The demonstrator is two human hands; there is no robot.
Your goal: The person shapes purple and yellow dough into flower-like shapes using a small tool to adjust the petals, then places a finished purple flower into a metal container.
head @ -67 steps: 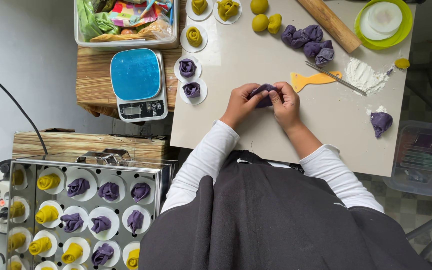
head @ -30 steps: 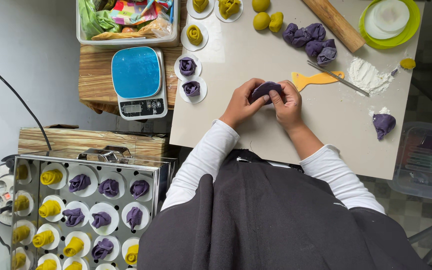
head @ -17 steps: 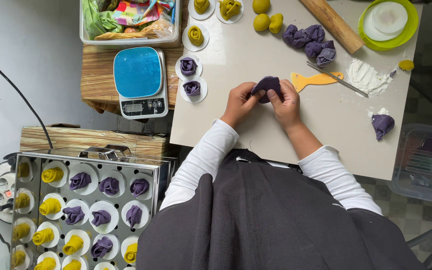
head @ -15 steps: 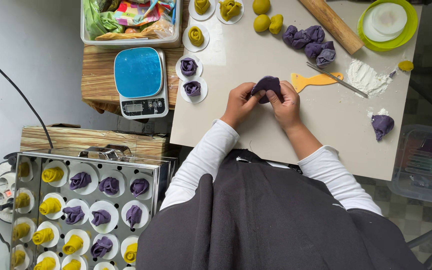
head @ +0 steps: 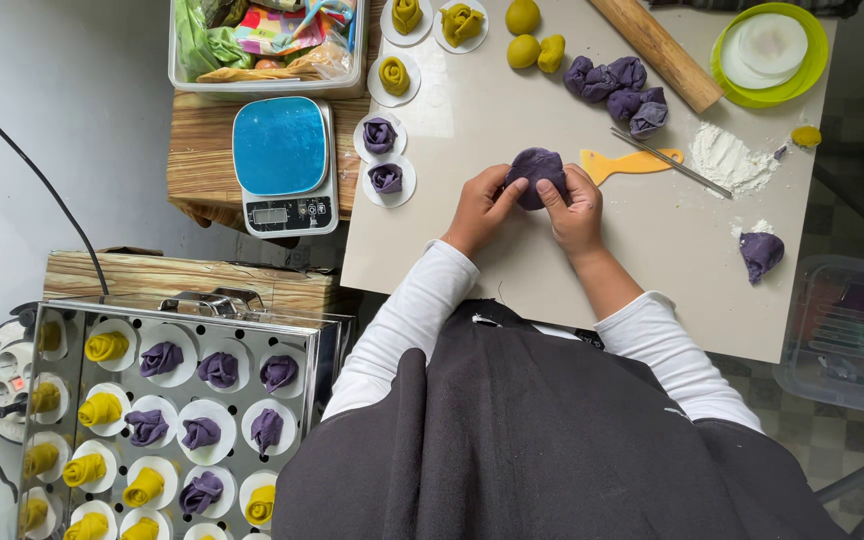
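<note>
**Both hands shaping purple dough on a pale board**

A pale board [head: 452, 250] lies over a grey floor, with checked tiles showing at the right edge. Nearest the wearer, lower left, a perforated steel tray [head: 167, 430] carries rows of purple and yellow dough rolls on white paper rounds. Beyond it a wooden stool [head: 202, 170] bears a blue scale [head: 280, 150], and farther off sits a clear tub [head: 267, 45] of bags.

On the board, two purple rolls [head: 382, 155] stand just left of the hands. A yellow scraper [head: 627, 162] and a thin metal stick [head: 672, 162] lie just right of them, with a flour heap [head: 732, 160] past those. Dough lumps [head: 617, 85], a rolling pin [head: 657, 50] and a green plate [head: 767, 50] line the far edge.

The dough [head: 537, 175] sits between the left hand [head: 482, 205] and right hand [head: 572, 210]. Both hands' fingers curl partly closed around it, thumbs pressing its near side.
</note>
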